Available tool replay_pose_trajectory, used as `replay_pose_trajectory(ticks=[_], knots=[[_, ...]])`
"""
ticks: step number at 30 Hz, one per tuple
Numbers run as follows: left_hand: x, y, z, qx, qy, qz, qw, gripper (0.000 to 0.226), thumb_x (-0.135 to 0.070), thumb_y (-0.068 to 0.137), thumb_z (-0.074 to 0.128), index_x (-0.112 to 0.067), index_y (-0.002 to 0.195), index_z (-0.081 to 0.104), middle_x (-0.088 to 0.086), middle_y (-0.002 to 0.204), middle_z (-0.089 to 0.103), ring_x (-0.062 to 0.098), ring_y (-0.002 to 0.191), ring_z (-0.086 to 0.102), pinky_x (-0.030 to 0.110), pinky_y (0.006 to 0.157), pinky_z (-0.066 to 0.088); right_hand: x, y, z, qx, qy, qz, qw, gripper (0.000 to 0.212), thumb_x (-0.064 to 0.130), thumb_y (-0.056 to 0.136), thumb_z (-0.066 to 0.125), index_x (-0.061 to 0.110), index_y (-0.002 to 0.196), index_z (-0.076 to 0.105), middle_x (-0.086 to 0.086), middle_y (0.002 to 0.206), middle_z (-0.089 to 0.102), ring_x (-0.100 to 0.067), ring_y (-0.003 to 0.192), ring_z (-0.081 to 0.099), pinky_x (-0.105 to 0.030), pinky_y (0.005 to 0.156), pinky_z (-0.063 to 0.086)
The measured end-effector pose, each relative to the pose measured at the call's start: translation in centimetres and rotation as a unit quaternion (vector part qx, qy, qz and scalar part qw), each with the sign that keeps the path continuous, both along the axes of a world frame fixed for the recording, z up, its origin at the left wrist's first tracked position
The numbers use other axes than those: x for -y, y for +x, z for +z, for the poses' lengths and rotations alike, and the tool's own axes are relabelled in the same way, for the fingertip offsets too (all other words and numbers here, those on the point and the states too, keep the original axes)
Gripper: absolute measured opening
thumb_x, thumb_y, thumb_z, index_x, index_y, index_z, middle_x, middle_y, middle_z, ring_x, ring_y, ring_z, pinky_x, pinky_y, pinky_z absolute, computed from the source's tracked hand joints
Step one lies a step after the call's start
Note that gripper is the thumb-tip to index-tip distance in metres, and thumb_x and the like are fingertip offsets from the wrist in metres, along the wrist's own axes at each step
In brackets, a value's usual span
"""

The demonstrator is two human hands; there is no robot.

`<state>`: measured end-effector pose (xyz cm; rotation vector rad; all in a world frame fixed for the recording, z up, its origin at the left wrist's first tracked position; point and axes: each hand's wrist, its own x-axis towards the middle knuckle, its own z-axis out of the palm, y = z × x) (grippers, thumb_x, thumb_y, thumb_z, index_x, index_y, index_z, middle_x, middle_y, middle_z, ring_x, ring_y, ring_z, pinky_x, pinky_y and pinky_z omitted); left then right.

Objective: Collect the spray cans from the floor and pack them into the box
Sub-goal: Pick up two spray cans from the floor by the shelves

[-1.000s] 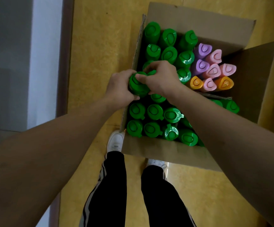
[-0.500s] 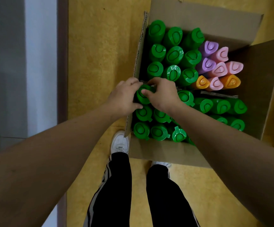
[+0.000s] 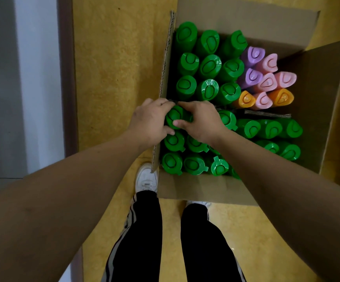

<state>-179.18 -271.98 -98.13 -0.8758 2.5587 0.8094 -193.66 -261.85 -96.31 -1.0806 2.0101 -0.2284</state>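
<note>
Where the left wall of the box [image 3: 166, 64] meets the cardboard divider [image 3: 266, 114], the person holds one green spray can [image 3: 174, 117] with both hands. The left hand [image 3: 149, 121] wraps it from the wall side and the right hand [image 3: 200, 121] from the inner side. The fingers [image 3: 177, 123] of both are curled tight round its cap, with the thumbs on the near edge. The can stands upright in the corner slot just this side of the divider, its cap about level with the neighbouring green cans [image 3: 173, 140]. Whether its base has reached the bottom I cannot tell.

From where I stand, the risk is the tight fit. The slot is hemmed in by the wall, the divider and packed caps, so a hard push could catch the can's rim on the divider's edge and buckle the card. It could also bow the thin wall outward. Knuckles may get pinched between caps as the can seats. Several caps nearby have spouts turned different ways, and one of these could snag the can and tip it. The pastel cans [image 3: 266, 82] beyond the divider lean already, so a jolt to the divider might shift them further.
</note>
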Motion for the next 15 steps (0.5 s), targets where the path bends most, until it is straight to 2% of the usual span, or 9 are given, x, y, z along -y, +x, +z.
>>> replay_pose_trajectory(ticks=[5,9,15], knots=[[-0.1,-1.1,-0.4,0.056,-0.013,-0.019,0.998,0.081,-0.047,0.079,0.08,-0.024,0.149,0.044,-0.005,0.147,0.049,0.028,0.121,0.048,0.046,0.095,0.047,0.5,0.1,-0.3,-0.072,0.042,0.051,0.995,0.062,0.047,0.09,0.07,0.023,0.144,0.05,-0.01,0.123,0.065,-0.033,0.129,0.041,-0.041,0.101,0.037],[0.7,-2.1,-0.6,0.107,0.014,-0.058,0.992,0.084,-0.044,0.085,0.077,-0.023,0.155,0.036,-0.001,0.155,0.041,0.033,0.13,0.045,0.049,0.102,0.045,0.9,0.3,-0.8,-0.11,0.072,0.087,0.987,0.058,0.051,0.092,0.064,0.024,0.142,0.051,-0.009,0.122,0.065,-0.033,0.128,0.041,-0.042,0.101,0.033],[1.3,-1.8,-1.5,0.12,0.032,-0.093,0.988,0.082,-0.041,0.092,0.069,-0.022,0.159,0.027,0.0,0.16,0.033,0.034,0.134,0.044,0.049,0.104,0.046,1.2,0.6,-1.1,-0.127,0.07,0.102,0.984,0.053,0.05,0.094,0.062,0.024,0.139,0.053,-0.005,0.125,0.066,-0.033,0.126,0.042,-0.042,0.098,0.031]])
